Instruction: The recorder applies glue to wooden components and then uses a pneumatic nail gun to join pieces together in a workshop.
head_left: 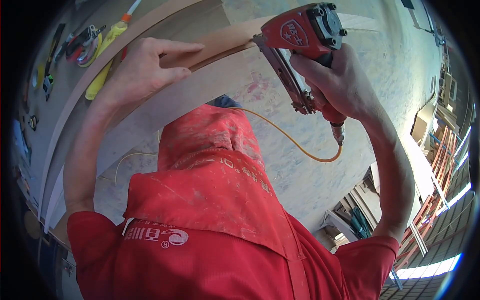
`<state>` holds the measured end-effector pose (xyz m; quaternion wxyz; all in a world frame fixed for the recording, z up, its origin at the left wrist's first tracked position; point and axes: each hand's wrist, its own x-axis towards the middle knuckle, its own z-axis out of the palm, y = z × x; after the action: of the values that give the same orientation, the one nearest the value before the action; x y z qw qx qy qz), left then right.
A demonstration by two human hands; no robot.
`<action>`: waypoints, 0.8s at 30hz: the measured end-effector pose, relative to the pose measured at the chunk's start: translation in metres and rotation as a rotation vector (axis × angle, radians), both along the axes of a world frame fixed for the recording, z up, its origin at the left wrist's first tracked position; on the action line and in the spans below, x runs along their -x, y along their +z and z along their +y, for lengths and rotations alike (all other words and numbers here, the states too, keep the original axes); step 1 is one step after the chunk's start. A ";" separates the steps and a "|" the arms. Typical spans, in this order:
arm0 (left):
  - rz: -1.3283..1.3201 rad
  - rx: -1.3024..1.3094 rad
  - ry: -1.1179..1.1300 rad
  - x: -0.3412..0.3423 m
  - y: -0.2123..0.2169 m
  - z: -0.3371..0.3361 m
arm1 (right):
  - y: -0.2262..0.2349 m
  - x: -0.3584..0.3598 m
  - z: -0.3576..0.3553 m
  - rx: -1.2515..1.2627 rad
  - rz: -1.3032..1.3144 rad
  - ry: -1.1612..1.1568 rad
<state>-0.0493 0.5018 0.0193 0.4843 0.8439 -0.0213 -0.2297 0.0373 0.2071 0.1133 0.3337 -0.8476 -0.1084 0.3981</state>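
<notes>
My right hand (345,82) is wrapped round the handle of a red and black pneumatic nail gun (295,32). Its nose meets a curved wooden strip (225,42) at the far middle. An air hose (285,135), yellow, runs from the handle's fitting back towards my body. My left hand (137,70) grips the same strip further left, thumb on the near side and index finger stretched along the far side. Beneath it lies a wide pale curved board (175,95). The nail tip's contact point is too small to make out.
On the bench at the left lie a yellow-handled tool (107,60), pliers (82,42), a tape roll (37,77) and other small tools. Another long curved strip (65,112) bends round the left side. Wood offcuts (362,200) and an orange rack (440,165) stand at the right.
</notes>
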 end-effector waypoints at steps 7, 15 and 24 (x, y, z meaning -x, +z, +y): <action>0.021 0.082 0.030 0.001 -0.004 0.000 | -0.001 0.001 0.001 0.081 -0.097 0.061; -0.021 0.082 0.003 -0.004 -0.008 0.001 | -0.002 0.003 0.002 0.106 -0.146 0.063; -0.005 0.162 -0.005 -0.004 -0.012 0.004 | 0.015 0.032 0.035 -0.123 0.035 0.020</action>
<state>-0.0448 0.5057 0.0074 0.5505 0.8024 -0.0434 -0.2263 0.0053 0.2425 0.1285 0.3831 -0.8174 -0.1351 0.4085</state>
